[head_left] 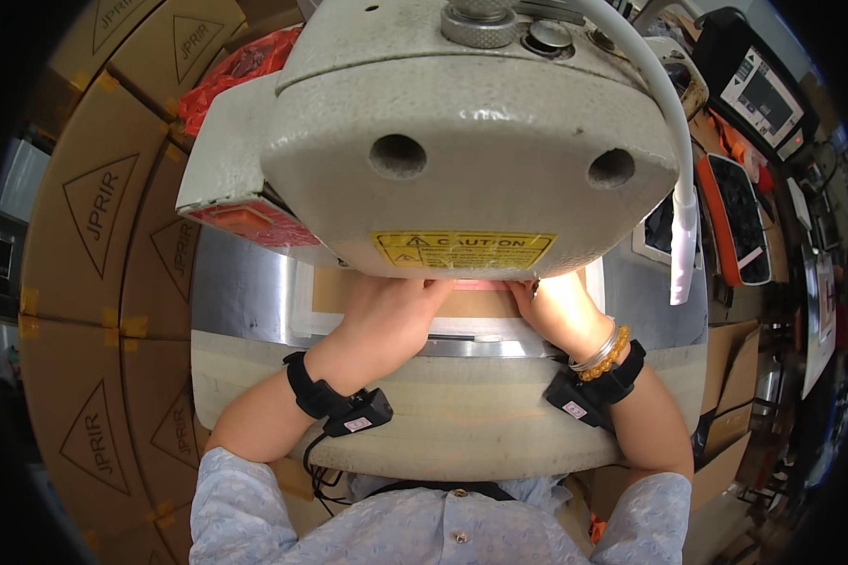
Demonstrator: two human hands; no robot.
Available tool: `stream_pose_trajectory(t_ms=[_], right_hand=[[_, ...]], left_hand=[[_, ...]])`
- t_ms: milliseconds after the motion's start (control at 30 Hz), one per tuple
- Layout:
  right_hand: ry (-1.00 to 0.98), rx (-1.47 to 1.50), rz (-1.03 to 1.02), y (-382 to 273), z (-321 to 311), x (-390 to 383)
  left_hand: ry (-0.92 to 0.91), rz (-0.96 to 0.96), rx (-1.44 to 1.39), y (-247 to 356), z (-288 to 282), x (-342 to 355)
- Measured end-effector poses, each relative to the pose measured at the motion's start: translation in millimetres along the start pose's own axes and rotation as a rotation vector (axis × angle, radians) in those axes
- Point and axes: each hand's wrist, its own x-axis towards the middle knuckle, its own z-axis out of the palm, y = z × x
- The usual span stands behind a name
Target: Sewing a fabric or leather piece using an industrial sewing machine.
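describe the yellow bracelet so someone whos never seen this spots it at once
Start at the big off-white machine head, then find the right hand at its lower edge. Follow that hand back to the wrist, where the yellow bracelet sits between a silver bangle and a black strap; only it is beaded.

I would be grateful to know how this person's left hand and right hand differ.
The right hand is brightly lit; the left hand looks dimmer. The right hand has bracelets at its wrist; the left hand has none. Both have black wristbands; the machine head partly hides both.
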Motion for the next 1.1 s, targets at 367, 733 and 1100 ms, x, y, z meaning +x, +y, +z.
stream_pose_trajectory(t_ms=[367, 733, 1100], right_hand=[[-0.048, -0.445, -0.321, 9, -6, 3], [-0.027, -0.514, -0.289, 13, -3, 0], [-0.007, -0.739, -0.429, 14, -14, -1]], left_hand=[[-0.063, -0.039, -0.028, -1, 6, -1], [-0.091, -0.055, -0.031, 0, 7, -4], [-0.19, -0.137, -0.177, -2, -1, -6]])
